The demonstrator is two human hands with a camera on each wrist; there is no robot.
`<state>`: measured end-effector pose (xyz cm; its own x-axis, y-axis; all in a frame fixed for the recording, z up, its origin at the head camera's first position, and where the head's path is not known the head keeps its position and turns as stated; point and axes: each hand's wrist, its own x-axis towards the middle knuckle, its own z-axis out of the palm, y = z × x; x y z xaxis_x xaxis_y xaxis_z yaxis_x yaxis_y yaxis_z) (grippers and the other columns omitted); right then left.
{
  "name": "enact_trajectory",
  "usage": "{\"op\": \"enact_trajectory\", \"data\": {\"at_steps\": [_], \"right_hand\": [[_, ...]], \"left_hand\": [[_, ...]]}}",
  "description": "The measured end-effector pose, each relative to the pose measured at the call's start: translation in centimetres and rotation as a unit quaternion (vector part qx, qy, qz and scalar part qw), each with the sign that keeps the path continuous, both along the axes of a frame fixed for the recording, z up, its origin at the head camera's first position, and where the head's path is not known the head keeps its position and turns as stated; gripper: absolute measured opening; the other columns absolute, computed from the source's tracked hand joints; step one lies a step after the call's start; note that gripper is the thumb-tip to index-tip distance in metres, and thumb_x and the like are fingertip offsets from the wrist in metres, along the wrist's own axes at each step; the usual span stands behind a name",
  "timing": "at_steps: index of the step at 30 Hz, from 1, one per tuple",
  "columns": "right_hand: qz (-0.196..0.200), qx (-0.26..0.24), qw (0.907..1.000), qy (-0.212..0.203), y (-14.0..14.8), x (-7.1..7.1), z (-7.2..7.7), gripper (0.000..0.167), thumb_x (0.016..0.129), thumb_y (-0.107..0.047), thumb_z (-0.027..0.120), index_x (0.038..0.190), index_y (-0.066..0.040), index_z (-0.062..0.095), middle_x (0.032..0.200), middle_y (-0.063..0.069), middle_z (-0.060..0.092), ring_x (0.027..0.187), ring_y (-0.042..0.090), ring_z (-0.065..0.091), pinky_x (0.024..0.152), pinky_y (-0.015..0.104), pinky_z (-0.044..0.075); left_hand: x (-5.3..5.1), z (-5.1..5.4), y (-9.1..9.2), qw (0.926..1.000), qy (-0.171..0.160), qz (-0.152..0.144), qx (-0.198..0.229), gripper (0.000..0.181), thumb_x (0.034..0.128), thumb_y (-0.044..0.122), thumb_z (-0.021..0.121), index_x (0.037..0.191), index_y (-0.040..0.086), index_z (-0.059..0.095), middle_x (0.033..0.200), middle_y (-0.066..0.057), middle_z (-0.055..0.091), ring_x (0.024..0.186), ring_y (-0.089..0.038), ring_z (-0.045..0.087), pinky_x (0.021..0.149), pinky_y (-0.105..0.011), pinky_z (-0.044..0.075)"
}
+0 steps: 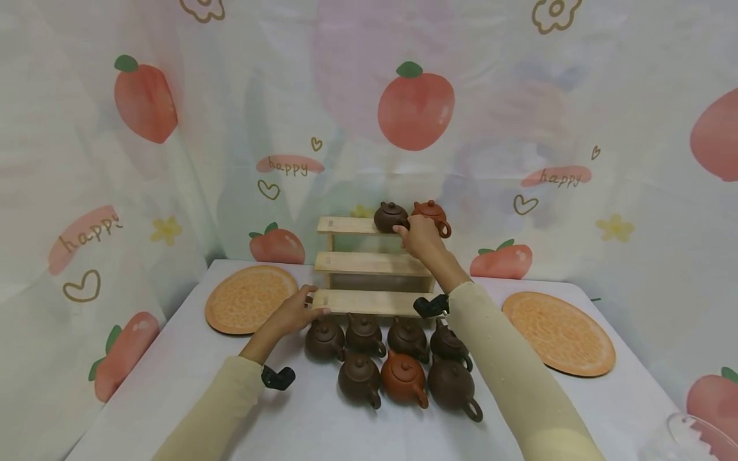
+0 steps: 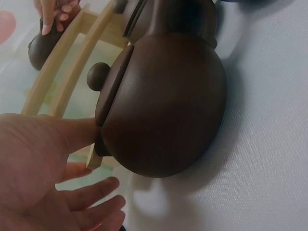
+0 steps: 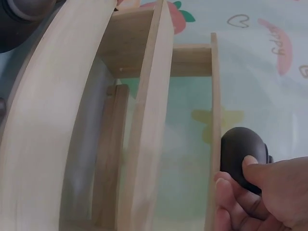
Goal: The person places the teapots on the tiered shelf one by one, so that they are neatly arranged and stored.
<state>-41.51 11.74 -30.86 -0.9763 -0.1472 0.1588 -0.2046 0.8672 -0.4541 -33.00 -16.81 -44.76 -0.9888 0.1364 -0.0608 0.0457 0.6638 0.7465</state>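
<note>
At the top tier of the wooden rack [image 1: 373, 264], my right hand [image 1: 425, 243] pinches a dark brown teapot [image 1: 391, 218]; it stands on the board beside a reddish-orange teapot [image 1: 429, 210]. The right wrist view shows the thumb of my right hand [image 3: 276, 192] against the dark teapot [image 3: 240, 154], fingers by the board's edge. My left hand [image 1: 288, 312] grips the left end of the lowest board. In the left wrist view, a dark teapot [image 2: 163, 106] partly hides the thumb of my left hand [image 2: 53, 168], and the lower fingers are spread.
In front of the rack stand several dark teapots [image 1: 360, 378] and one reddish-orange teapot [image 1: 403, 378], close together. Round orange patterned mats lie left [image 1: 250, 299] and right [image 1: 558, 333]. A clear container [image 1: 686, 438] is at the lower right corner. Printed cloth hangs behind.
</note>
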Motion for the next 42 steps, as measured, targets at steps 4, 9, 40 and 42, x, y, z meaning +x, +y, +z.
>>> {"op": "enact_trajectory", "data": {"at_steps": [4,9,40,42], "right_hand": [[0.000,-0.014,0.9998,0.010,0.2,0.0,-0.4,0.044,0.112,-0.035,0.054,0.127,0.005,0.065,0.087,0.014,0.076,0.075,0.028,0.067,0.064,0.034,0.047],[0.007,-0.007,0.9995,0.028,0.8,0.3,-0.8,0.041,0.111,-0.035,0.056,0.107,0.004,0.068,0.073,0.010,0.065,0.063,0.024,0.060,0.059,0.032,0.042],[0.059,0.072,0.9854,-0.143,13.5,15.4,-9.2,0.047,0.098,-0.048,0.073,0.099,-0.003,0.059,0.077,0.005,0.059,0.069,0.018,0.056,0.062,0.034,0.045],[0.058,0.062,0.9863,-0.142,13.6,15.6,-9.5,0.045,0.097,-0.045,0.075,0.098,-0.003,0.058,0.077,0.004,0.058,0.068,0.018,0.056,0.062,0.034,0.045]], "left_hand": [[0.0,0.0,0.1,1.0000,-0.002,-0.002,0.001,0.068,0.1014,0.033,0.073,0.153,0.001,0.042,0.143,-0.031,0.059,0.130,-0.047,0.059,0.101,-0.058,0.051],[0.0,0.2,0.1,1.0000,-0.004,-0.002,0.002,0.068,0.1019,0.033,0.073,0.153,0.001,0.042,0.145,-0.032,0.057,0.132,-0.048,0.057,0.103,-0.059,0.050],[0.3,-0.1,0.1,1.0000,-0.003,-0.003,0.007,0.068,0.1037,0.034,0.070,0.155,0.001,0.040,0.144,-0.032,0.057,0.132,-0.048,0.057,0.104,-0.060,0.049],[0.2,-0.2,0.1,1.0000,-0.004,-0.003,0.008,0.068,0.1039,0.033,0.070,0.155,0.001,0.039,0.145,-0.032,0.057,0.133,-0.048,0.057,0.105,-0.060,0.049]]}}
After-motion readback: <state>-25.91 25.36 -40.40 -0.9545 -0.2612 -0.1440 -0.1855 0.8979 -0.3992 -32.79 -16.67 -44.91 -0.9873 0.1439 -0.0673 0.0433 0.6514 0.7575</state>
